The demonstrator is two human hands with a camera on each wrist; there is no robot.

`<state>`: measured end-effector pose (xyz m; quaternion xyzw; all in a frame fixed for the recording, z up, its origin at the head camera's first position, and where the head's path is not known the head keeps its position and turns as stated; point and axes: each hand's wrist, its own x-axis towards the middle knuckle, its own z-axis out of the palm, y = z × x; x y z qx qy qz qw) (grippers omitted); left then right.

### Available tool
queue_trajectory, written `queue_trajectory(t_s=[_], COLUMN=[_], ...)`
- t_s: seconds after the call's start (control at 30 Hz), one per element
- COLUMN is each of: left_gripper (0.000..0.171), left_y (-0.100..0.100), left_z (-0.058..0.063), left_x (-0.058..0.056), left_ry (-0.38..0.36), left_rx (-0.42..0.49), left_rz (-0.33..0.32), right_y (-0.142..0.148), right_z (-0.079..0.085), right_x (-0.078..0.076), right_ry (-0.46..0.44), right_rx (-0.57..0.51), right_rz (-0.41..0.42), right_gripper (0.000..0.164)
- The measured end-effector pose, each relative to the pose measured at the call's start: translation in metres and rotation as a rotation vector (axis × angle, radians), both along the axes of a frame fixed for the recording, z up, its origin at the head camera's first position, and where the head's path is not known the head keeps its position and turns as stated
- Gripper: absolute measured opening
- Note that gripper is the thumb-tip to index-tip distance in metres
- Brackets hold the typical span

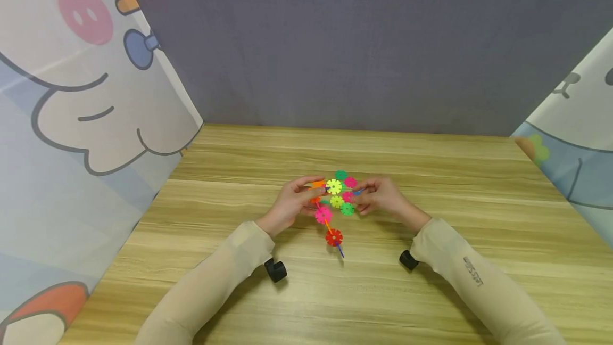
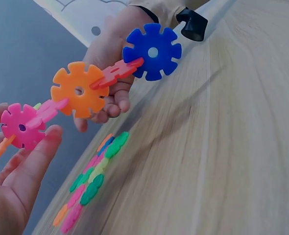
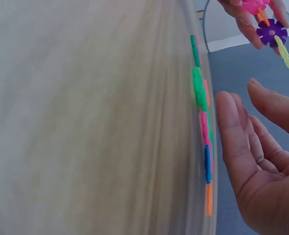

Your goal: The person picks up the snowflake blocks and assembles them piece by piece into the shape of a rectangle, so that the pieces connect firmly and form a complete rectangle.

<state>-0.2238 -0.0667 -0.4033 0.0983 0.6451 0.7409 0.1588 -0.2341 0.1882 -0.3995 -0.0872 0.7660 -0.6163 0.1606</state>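
My left hand (image 1: 298,201) pinches a pink notched disc (image 2: 12,120) between thumb and fingers. It belongs to a chain of slotted-together plastic discs held above the table. One stretch of the chain runs through an orange disc (image 2: 78,91) and a red one to a blue disc (image 2: 156,49). Towards the other end are a purple disc (image 3: 267,35) and a yellow disc (image 1: 333,186). My right hand (image 1: 383,196) hovers beside loose discs on the table, thumb and index finger apart, holding nothing visible. A green disc (image 1: 347,208) lies near its fingertips.
Several loose discs, among them a pink disc (image 1: 350,182) and another green disc (image 1: 341,174), lie grouped on the wooden table (image 1: 345,302). A dark grey panel (image 1: 354,47) rises behind the table's far edge. Cartoon-printed sheets (image 1: 57,121) stand at both sides.
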Motion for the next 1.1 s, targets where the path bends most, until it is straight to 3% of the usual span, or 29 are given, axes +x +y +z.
queue_trajectory(t_s=[0.5, 0.83, 1.1], left_gripper=[0.043, 0.045, 0.042], left_y=[-0.007, -0.008, -0.008], left_z=[-0.001, -0.002, -0.002], left_x=[0.000, 0.000, 0.000], left_ry=[-0.031, -0.032, -0.037], left_rx=[-0.006, -0.006, -0.003], left_rz=[0.023, 0.008, -0.001], right_y=[-0.006, -0.014, -0.014], right_z=[-0.001, 0.004, 0.004], right_x=[-0.007, -0.007, -0.009], right_ry=[-0.031, 0.039, 0.053], right_rx=[0.189, 0.363, 0.381], right_rz=[0.118, 0.176, 0.173], right_gripper=[0.039, 0.031, 0.027])
